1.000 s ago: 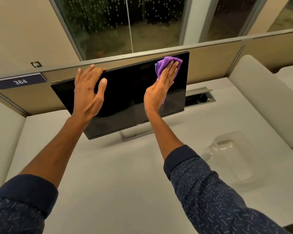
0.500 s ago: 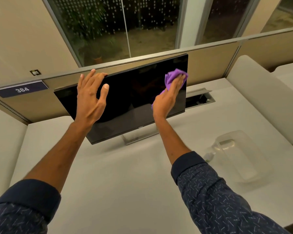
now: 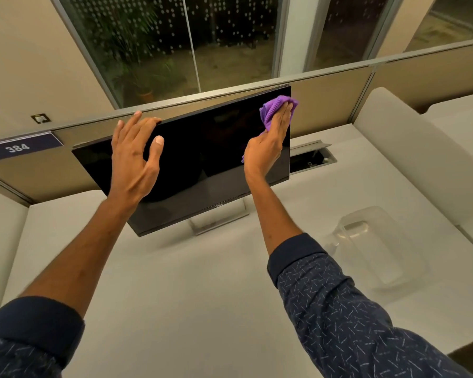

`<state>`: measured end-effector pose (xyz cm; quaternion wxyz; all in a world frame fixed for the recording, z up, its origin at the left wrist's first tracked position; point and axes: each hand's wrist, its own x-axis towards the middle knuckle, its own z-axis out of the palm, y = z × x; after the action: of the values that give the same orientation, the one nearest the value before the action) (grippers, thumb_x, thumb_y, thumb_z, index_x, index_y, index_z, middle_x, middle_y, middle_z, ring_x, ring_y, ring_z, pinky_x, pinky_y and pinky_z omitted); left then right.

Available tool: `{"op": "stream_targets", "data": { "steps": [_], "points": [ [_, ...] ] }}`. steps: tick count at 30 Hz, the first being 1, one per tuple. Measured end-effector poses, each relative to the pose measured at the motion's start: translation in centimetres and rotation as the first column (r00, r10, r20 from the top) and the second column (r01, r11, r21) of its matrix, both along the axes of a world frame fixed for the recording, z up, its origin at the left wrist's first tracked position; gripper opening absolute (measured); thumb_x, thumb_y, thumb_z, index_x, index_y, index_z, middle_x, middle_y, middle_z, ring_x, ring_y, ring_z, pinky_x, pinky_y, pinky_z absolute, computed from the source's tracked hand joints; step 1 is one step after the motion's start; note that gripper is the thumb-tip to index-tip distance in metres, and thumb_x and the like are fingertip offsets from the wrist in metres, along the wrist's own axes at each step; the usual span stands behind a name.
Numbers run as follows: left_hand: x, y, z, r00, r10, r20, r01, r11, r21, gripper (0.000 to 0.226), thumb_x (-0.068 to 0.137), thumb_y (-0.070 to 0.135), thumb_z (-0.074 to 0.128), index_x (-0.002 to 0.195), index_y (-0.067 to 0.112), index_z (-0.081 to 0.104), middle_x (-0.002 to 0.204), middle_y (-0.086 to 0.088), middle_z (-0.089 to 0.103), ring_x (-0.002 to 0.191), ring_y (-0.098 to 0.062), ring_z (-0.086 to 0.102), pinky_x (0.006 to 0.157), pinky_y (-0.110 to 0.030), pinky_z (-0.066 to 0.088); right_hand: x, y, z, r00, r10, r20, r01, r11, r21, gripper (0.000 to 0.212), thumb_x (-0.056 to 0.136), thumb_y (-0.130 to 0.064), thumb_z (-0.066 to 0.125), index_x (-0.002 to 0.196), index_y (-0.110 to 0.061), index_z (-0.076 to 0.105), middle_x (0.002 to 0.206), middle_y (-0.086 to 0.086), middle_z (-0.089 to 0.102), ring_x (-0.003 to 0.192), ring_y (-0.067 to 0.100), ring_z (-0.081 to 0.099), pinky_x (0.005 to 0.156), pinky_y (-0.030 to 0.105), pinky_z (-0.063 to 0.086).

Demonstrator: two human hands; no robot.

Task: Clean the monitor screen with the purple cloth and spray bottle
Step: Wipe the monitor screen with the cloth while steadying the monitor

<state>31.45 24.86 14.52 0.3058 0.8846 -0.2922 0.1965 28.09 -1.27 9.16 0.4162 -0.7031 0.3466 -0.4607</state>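
Observation:
A black monitor (image 3: 202, 159) stands on a silver foot at the back of the white desk, its screen dark. My left hand (image 3: 133, 159) lies on the screen's upper left part, fingers hooked over the top edge, thumb apart. My right hand (image 3: 271, 143) presses a purple cloth (image 3: 273, 107) flat against the screen's upper right corner; the cloth bunches out above my fingertips. A clear spray bottle (image 3: 366, 246) lies on its side on the desk to the right, apart from both hands.
The white desk (image 3: 175, 282) spreads out in front of the monitor. A beige partition (image 3: 325, 96) runs behind it, with a label reading 384 (image 3: 17, 147) at the left. An open cable hatch (image 3: 311, 159) sits right of the monitor. A white side panel (image 3: 410, 159) bounds the right.
My right hand has wiped the cloth from the upper middle-right of the screen out to its top right corner. My left hand stays on the top edge.

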Motion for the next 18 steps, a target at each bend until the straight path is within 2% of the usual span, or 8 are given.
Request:
{"op": "stream_targets", "data": {
  "steps": [5, 7, 11, 14, 18],
  "points": [
    [-0.2, -0.1, 0.2, 1.0, -0.003, -0.01, 0.003, 1.0, 0.001, 0.05, 0.115, 0.041, 0.037, 0.159, 0.021, 0.05, 0.168, -0.002, 0.047, 0.165, -0.014, 0.025, 0.138, -0.048, 0.008, -2.2, 1.1, -3.4, 1.0, 0.026, -0.009, -0.025, 0.988, 0.152, 0.073, 0.103, 0.015, 0.049, 0.168, -0.007, 0.026, 0.178, 0.008, 0.024, 0.165, 0.025, 0.027, 0.132, 0.031, 0.027],
    [-0.3, -0.1, 0.1, 1.0, -0.002, -0.006, 0.002, 1.0, 0.003, 0.05, 0.115, 0.041, 0.037, 0.159, 0.021, 0.05, 0.168, -0.002, 0.047, 0.165, -0.015, 0.025, 0.138, -0.047, 0.007, -3.2, 1.6, -4.6, 0.999, 0.038, 0.012, -0.039, 0.975, 0.22, 0.071, 0.104, 0.015, 0.048, 0.168, -0.006, 0.026, 0.178, 0.009, 0.025, 0.164, 0.025, 0.029, 0.134, 0.034, 0.026],
    [-0.3, 0.1, 0.0, 1.0, -0.003, -0.01, 0.003, 1.0, 0.018, 0.05, 0.115, 0.042, 0.036, 0.16, 0.022, 0.049, 0.169, -0.002, 0.045, 0.166, -0.014, 0.022, 0.139, -0.047, 0.006, -4.9, 2.2, -6.6, 0.999, 0.036, -0.024, -0.027, 0.954, 0.298, 0.071, 0.105, 0.013, 0.049, 0.168, -0.006, 0.024, 0.176, 0.01, 0.028, 0.161, 0.028, 0.036, 0.13, 0.041, 0.035],
    [-0.4, 0.0, 0.1, 1.0, -0.002, -0.012, 0.003, 1.0, 0.023, 0.051, 0.115, 0.043, 0.035, 0.16, 0.022, 0.048, 0.169, -0.001, 0.045, 0.166, -0.013, 0.022, 0.139, -0.047, 0.005, -5.7, 2.3, -7.8, 0.998, 0.028, -0.05, -0.008, 0.936, 0.353, 0.07, 0.105, 0.013, 0.05, 0.168, -0.005, 0.025, 0.175, 0.012, 0.031, 0.158, 0.029, 0.041, 0.129, 0.041, 0.037],
    [-0.7, 0.1, 0.5, 1.0, -0.011, -0.027, 0.012, 0.999, 0.052, 0.052, 0.115, 0.042, 0.034, 0.161, 0.021, 0.046, 0.171, -0.001, 0.042, 0.167, -0.015, 0.02, 0.139, -0.048, 0.005, -6.5, 2.4, -8.9, 0.994, 0.041, -0.103, 0.004, 0.913, 0.407, 0.073, 0.103, 0.016, 0.048, 0.169, -0.005, 0.023, 0.177, 0.011, 0.024, 0.161, 0.028, 0.036, 0.129, 0.032, 0.034]
  ]
}}
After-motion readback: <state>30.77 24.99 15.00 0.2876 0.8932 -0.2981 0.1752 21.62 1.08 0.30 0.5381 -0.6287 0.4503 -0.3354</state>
